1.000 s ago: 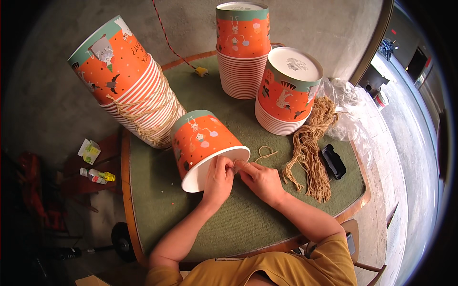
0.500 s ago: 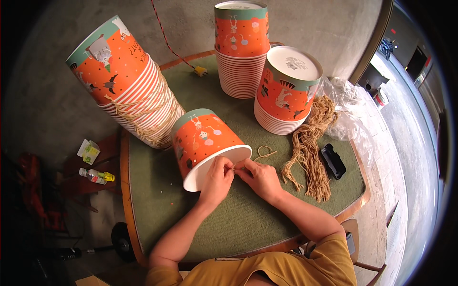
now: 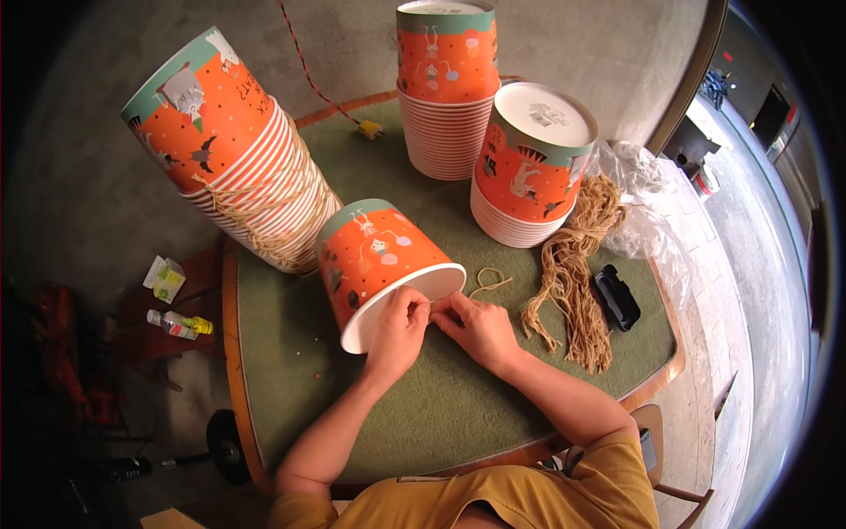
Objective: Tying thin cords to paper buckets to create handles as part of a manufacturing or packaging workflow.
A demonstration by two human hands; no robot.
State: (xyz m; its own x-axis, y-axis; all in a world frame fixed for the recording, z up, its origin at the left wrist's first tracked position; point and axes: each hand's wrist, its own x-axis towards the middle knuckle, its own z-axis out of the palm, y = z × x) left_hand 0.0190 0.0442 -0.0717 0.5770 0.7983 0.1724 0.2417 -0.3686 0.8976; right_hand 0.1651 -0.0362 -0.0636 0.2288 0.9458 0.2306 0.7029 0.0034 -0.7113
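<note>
A paper bucket (image 3: 374,256), orange with a green band and cartoon figures, lies on its side with its white-rimmed mouth toward me. At that mouth, my left hand (image 3: 401,331) is closed in a pinch. My right hand (image 3: 476,328) pinches right beside it, the fingertips of both almost meeting. A short bit of tan cord seems to show between the fingertips, though most of it is hidden. A thin loop of cord (image 3: 490,280) lies on the green cloth just beyond my right hand.
Nested bucket stacks stand at the left (image 3: 256,176), leaning with cord around it, at the back (image 3: 448,88) and at the right (image 3: 533,167). A tan cord bundle (image 3: 577,273), a black tray (image 3: 616,298) and a clear plastic bag (image 3: 648,203) lie on the table's right.
My hands stay at the bucket's mouth, still pinching, with only slight finger movement. The bucket and the other things have not visibly moved on the table.
</note>
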